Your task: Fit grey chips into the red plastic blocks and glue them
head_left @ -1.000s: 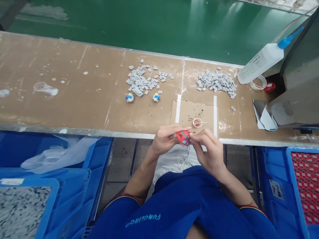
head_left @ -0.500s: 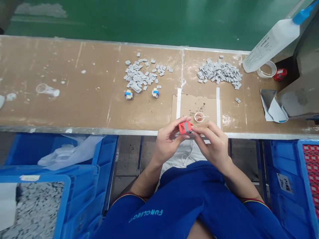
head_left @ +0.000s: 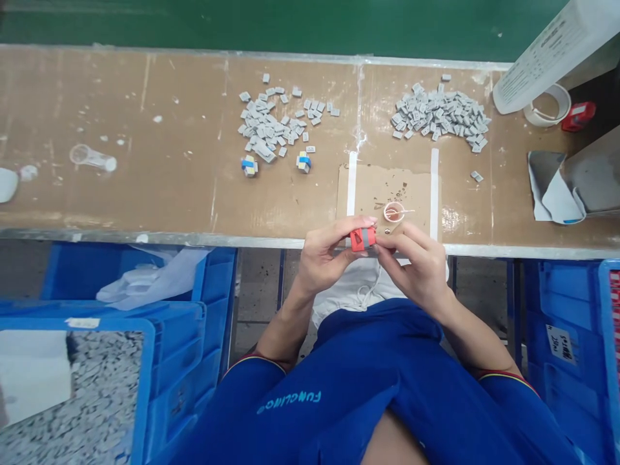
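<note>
My left hand (head_left: 325, 253) and my right hand (head_left: 416, 265) meet at the near edge of the brown workbench (head_left: 145, 194). Both pinch a small red block with a grey piece on it (head_left: 363, 238), the left from the left side, the right from the right. Just beyond it a small round cup with a stick in it (head_left: 394, 212) rests on a taped cardboard square (head_left: 382, 190). Two heaps of small grey pieces lie farther back, one left of centre (head_left: 271, 126), one to the right (head_left: 443, 113).
Two small blue-and-yellow blocks (head_left: 250, 165) (head_left: 303, 161) lie below the left heap. A white squeeze bottle (head_left: 547, 55), a tape roll (head_left: 547, 106) and a grey machine (head_left: 591, 174) stand at the right. Blue crates (head_left: 159, 349) (head_left: 571, 336) sit under the bench; a green belt (head_left: 290, 22) runs behind.
The red block has been turned in my fingers and now lies more level. My hands have shifted slightly right and up in the picture as my head tilted down.
</note>
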Available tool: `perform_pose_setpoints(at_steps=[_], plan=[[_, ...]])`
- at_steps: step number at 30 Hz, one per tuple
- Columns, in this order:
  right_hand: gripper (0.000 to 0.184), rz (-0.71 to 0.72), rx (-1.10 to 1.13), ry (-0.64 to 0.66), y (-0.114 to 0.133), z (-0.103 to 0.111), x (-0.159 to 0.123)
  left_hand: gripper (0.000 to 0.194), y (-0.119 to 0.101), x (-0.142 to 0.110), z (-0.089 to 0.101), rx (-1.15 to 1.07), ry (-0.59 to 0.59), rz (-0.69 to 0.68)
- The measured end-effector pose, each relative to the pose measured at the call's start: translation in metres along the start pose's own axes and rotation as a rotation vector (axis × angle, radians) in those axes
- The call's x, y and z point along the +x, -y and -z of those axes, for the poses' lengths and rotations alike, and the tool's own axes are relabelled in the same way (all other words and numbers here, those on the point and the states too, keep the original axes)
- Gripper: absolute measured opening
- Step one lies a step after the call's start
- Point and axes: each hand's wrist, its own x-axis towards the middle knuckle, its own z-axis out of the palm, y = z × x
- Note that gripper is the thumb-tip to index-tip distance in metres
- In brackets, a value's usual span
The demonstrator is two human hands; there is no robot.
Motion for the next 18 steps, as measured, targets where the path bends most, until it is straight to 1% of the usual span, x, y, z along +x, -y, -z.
perform_pose_setpoints(at_steps=[3, 6, 12, 15, 18], plan=[[0.013, 0.003, -0.026, -0.020, 0.001, 0.001, 0.003, 0.044, -0.004, 0.004, -0.001, -0.036, -0.016, 0.031], [0.013, 0.007, -0.058, 0.023, 0.002, 0.004, 0.005, 0.042, -0.007, 0.007, -0.002, -0.059, -0.019, 0.065], [0.011, 0.018, -0.073, 0.102, -0.003, 0.005, 0.007, 0.040, -0.008, 0.006, 0.001, 0.022, -0.027, 0.094], [0.013, 0.019, -0.049, 0.121, -0.008, 0.000, 0.007, 0.040, -0.006, 0.006, 0.003, 0.065, -0.015, 0.097], [0.015, 0.000, -0.045, 0.113, -0.013, -0.006, 0.005, 0.039, -0.005, 0.005, 0.005, 0.107, -0.006, 0.118]])
